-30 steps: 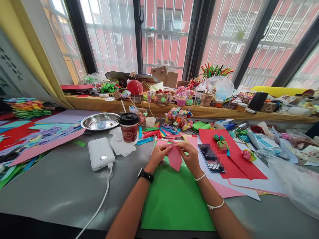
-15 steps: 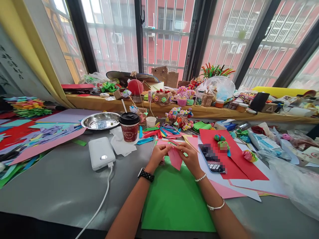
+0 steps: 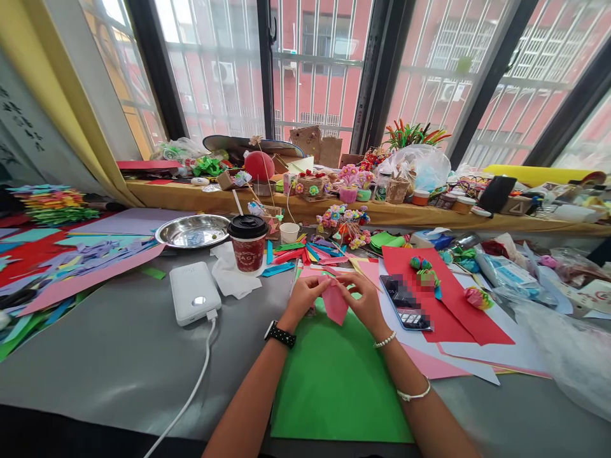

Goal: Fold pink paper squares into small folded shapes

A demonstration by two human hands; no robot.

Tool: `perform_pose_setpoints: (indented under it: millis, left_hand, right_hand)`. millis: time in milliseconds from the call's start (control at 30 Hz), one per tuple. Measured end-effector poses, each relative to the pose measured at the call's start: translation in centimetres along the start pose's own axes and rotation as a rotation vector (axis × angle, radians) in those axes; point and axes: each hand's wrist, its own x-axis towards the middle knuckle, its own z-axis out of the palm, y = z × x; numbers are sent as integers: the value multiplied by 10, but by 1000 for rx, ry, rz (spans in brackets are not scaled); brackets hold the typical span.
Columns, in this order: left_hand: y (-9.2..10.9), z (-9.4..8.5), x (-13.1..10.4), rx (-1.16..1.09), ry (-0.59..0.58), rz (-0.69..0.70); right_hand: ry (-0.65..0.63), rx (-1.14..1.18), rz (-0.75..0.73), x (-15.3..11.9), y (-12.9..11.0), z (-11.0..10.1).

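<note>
A small piece of pink paper (image 3: 336, 306) hangs between my two hands, its lower end tapering to a blunt point. My left hand (image 3: 305, 298) pinches its upper left edge. On the other side, my right hand (image 3: 363, 296) grips the upper right edge with closed fingertips. The top of the paper is partly hidden by my fingers. Beneath both hands lies a green paper sheet (image 3: 341, 381) on the grey table. Just beyond them are several folded coloured paper strips (image 3: 315, 250).
To the left are a white power bank (image 3: 191, 292) with its cable, a lidded paper cup (image 3: 248, 248) and a metal plate (image 3: 167, 236). A phone (image 3: 405, 305) and red paper (image 3: 458, 305) lie at the right. Crafts crowd the windowsill (image 3: 214, 198).
The pink paper has shifted and turned very slightly between my fingers. Both hands stay in nearly the same place.
</note>
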Motion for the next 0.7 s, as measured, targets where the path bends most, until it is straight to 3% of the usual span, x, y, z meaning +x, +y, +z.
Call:
perform_pose_setpoints:
  millis: [167,400,700]
  left_hand:
    - [1,1,-1,82,-32,3]
    - [-3,1,0,89,-52,1]
    - [-7,0,4,-80,-74,-30]
  right_hand:
    - [34,50,155,1,7,1]
    - [14,91,248,2,14,0]
    - [-84,259,324,4,18,-1]
